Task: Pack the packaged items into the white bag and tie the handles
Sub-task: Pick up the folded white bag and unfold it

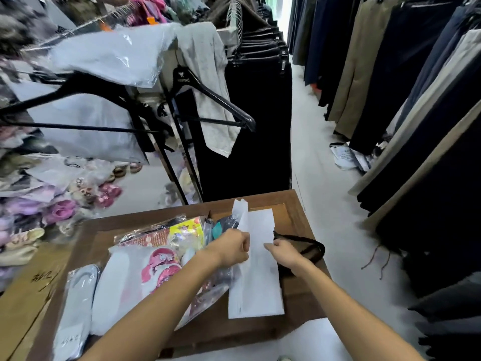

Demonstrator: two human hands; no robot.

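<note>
A flat, folded white bag lies lengthwise on the right half of a brown wooden table, its handles pointing away from me. My left hand pinches the bag's left edge near the middle. My right hand touches the bag's right edge, fingers curled on it. Several packaged items lie left of the bag: a white garment with a pink cartoon print, a yellow and red pack, a dark teal pack and a grey pack at the near left.
A black strap or pouch lies on the table right of the bag. Black hangers and a grey cloth jut from a rack behind the table. Dark trousers hang on both sides of a white floor aisle. Shoes and bagged goods pile at left.
</note>
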